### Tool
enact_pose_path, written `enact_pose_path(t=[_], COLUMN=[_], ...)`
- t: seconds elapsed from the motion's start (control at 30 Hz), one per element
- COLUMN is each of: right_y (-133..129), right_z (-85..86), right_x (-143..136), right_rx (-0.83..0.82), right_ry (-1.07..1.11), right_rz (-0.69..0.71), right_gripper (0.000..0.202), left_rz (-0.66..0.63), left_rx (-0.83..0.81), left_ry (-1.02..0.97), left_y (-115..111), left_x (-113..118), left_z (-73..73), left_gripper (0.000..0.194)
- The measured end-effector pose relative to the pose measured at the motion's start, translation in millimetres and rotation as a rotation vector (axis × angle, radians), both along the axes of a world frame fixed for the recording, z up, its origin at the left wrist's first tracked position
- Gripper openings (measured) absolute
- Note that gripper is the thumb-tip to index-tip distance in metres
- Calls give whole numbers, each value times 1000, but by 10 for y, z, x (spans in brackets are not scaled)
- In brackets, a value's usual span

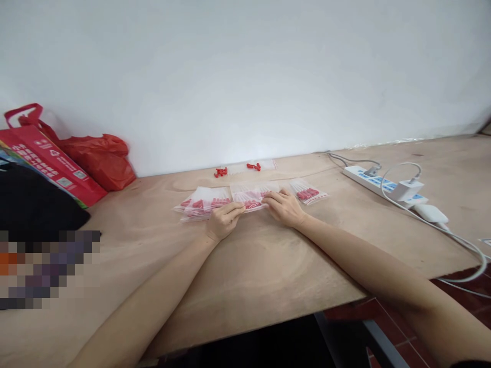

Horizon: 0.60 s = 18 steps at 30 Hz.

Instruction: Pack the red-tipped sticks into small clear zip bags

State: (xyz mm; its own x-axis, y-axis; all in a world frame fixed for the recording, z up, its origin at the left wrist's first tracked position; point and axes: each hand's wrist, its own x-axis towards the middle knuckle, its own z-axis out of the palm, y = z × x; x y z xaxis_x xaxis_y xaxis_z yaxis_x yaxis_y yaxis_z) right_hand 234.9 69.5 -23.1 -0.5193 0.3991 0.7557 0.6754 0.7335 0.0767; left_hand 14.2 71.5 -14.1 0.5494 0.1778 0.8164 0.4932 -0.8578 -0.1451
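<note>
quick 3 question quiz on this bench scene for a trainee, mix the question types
1. True or false: both hands rest on the small clear bags of red pieces.
2. Multiple choice: the white power strip lies A) left of the hands, B) right of the hands, C) under the bags.
3. Fill in: loose red pieces lie between the bags and the ____.

Key: 1 true: left hand and right hand touch them. 2 B. 3 wall.

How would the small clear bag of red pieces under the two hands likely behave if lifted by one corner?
The clear bag looks like thin film, so it would probably flop and sag. Its red pieces seem loose, so they would likely slide to the low end. The left hand and right hand press it flat; it looks light.
</note>
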Motion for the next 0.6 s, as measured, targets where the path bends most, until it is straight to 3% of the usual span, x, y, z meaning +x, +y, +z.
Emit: enact_pose_path(t=[0.1, 0.23, 0.43, 0.5, 0.6], right_y=[-11, 47, 285, 338, 358], right_z=[-29, -60, -59, -78, -78], right_x=[-97, -138, 337, 545, 773], right_rx=[-150, -206, -221, -298, -455], right_ry=[100, 278, 538, 514, 306], right_rz=[146, 235, 46, -12, -40], right_gripper=[28, 26, 13, 13, 18], left_rz=[-17, 14, 90, 106, 117], left_rx=[23, 17, -69, -96, -113], left_ry=[14, 46, 72, 81, 87], left_y=[0, -9, -29, -28, -20], left_x=[8, 1, -20, -24, -37], left_z=[-5, 4, 31, 29, 21], left_gripper=[14, 20, 38, 34, 29])
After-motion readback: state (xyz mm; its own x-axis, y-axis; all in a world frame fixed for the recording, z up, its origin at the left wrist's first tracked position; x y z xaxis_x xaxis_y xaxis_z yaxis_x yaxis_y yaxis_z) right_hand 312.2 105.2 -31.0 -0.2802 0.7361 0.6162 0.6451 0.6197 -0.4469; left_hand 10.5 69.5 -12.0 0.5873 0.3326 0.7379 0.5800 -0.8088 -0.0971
